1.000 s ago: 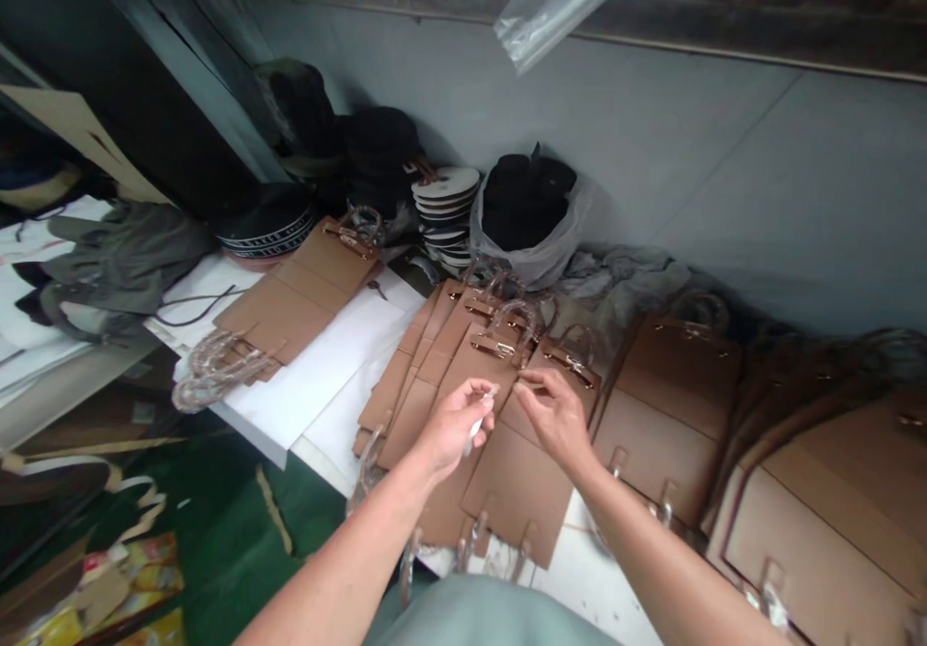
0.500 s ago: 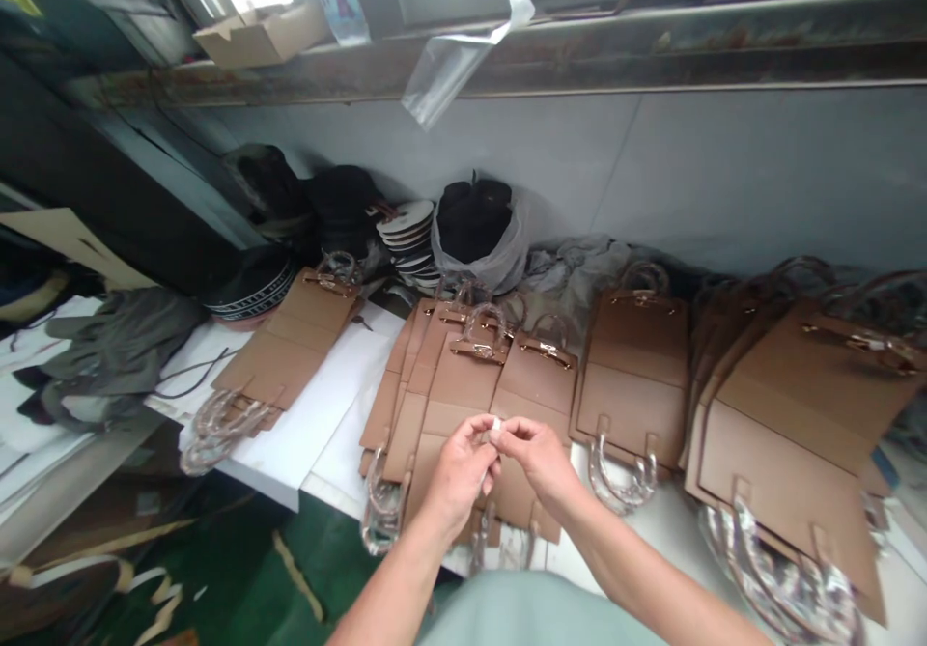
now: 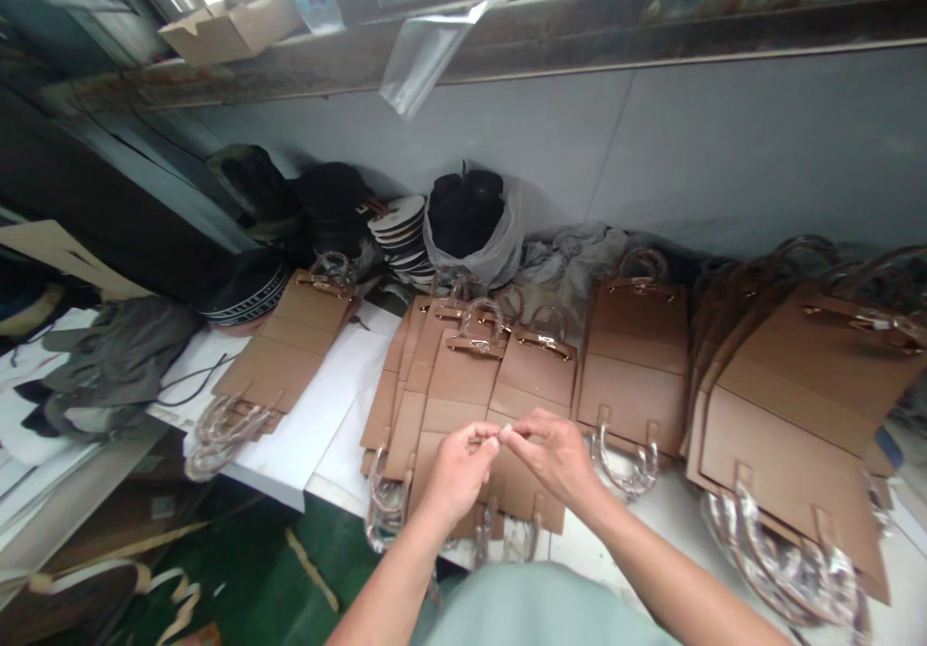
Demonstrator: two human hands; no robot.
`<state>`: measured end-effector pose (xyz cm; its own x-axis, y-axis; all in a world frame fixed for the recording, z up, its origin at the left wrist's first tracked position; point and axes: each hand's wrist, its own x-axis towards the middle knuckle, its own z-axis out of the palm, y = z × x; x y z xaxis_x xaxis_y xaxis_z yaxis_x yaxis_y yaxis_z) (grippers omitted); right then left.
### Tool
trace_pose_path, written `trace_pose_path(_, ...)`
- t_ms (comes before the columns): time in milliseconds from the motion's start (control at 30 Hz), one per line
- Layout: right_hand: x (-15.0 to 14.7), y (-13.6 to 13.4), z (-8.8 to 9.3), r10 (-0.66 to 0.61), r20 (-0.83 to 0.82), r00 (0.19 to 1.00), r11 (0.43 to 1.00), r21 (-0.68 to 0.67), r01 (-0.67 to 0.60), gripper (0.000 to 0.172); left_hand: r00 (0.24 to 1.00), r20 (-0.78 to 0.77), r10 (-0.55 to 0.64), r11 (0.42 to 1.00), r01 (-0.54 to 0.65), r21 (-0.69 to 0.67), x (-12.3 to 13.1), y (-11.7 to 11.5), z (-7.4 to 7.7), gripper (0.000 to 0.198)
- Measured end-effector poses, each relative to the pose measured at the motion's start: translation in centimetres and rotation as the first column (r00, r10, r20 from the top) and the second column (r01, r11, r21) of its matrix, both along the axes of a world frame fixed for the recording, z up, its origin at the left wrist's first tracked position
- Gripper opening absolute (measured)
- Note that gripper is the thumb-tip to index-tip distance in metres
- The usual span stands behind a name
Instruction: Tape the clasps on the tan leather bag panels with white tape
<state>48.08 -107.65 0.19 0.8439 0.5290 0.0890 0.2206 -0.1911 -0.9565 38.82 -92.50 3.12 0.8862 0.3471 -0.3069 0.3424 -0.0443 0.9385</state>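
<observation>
My left hand and my right hand meet fingertip to fingertip above the brown bag panels. Between them is a tiny white piece, too small to name, pinched by the right thumb and forefinger. The left thumb and forefinger are pressed together beside it; whether they also grip it is hard to make out. Below the hands lie overlapping brown bag panels with gold-coloured clasps and handles wrapped in clear plastic.
More bag panels lie at the left, with another stack and a large pile on the right. Behind stand ribbon spools and a plastic bag of black material. A ledge runs above the white table.
The view has shifted slightly. My right hand has turned and moved a little right, and the tiny white piece now sits lower between the fingertips.
</observation>
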Motion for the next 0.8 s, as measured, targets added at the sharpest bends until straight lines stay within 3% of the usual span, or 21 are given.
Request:
trace_pose_path(133, 2.2, -0.9, 0.2, -0.062, 0.138, 0.989, 0.996, -0.062, 0.071, 0.016, 0.998, 0.040, -0.047, 0.974, 0.037, 0.223, 0.7, 0.6, 0.8, 0.019)
trace_pose_path(233, 3.5, -0.6, 1.0, 0.112, 0.155, 0.982, 0.994, -0.013, -0.111, 0.026, 0.987, 0.074, -0.140, 0.930, 0.106, 0.351, 1.4, 1.3, 1.5, 0.016)
trace_pose_path(300, 3.9, 0.0, 1.5, 0.239, 0.168, 0.956, 0.971, -0.029, -0.238, 0.016, 0.980, 0.071, -0.187, 0.914, 0.147, 0.379, 1.9, 1.8, 1.9, 0.016)
trace_pose_path(367, 4.2, 0.8, 1.9, 0.282, 0.178, 0.943, 0.959, -0.061, -0.276, 0.008, 0.977, 0.062, -0.202, 0.909, 0.164, 0.384, 2.4, 2.2, 2.0, 0.015)
trace_pose_path(433, 4.4, 1.5, 2.1, 0.284, 0.205, 0.937, 0.958, -0.097, -0.269, 0.010, 0.978, 0.062, -0.198, 0.914, 0.161, 0.372, 2.9, 2.7, 1.9, 0.013)
trace_pose_path(500, 4.7, 2.1, 2.0, 0.288, 0.278, 0.916, 0.955, -0.153, -0.254, 0.009, 0.985, 0.054, -0.161, 0.951, 0.141, 0.277, 3.4, 3.1, 1.4, 0.012)
trace_pose_path(567, 5.0, 2.5, 1.8, 0.311, 0.369, 0.876, 0.946, -0.210, -0.247, 0.011, 0.996, -0.008, -0.093, 0.995, 0.093, 0.021, 4.0, 3.6, 0.7, 0.013)
trace_pose_path(600, 5.3, 2.8, 1.8, 0.323, 0.404, 0.856, 0.941, -0.228, -0.248, 0.012, 0.996, -0.057, -0.062, 0.988, 0.054, -0.144, 4.3, 3.8, 0.2, 0.014)
trace_pose_path(700, 6.5, 3.6, 1.7, 0.342, 0.403, 0.849, 0.939, -0.182, -0.292, 0.015, 0.987, -0.163, -0.006, 0.845, -0.082, -0.529, 5.6, 4.6, -1.1, 0.020)
trace_pose_path(800, 8.8, 4.7, 1.5, 0.266, 0.242, 0.933, 0.962, 0.000, -0.274, 0.021, 0.983, -0.174, 0.058, 0.766, -0.156, -0.624, 6.6, 5.7, -2.1, 0.025)
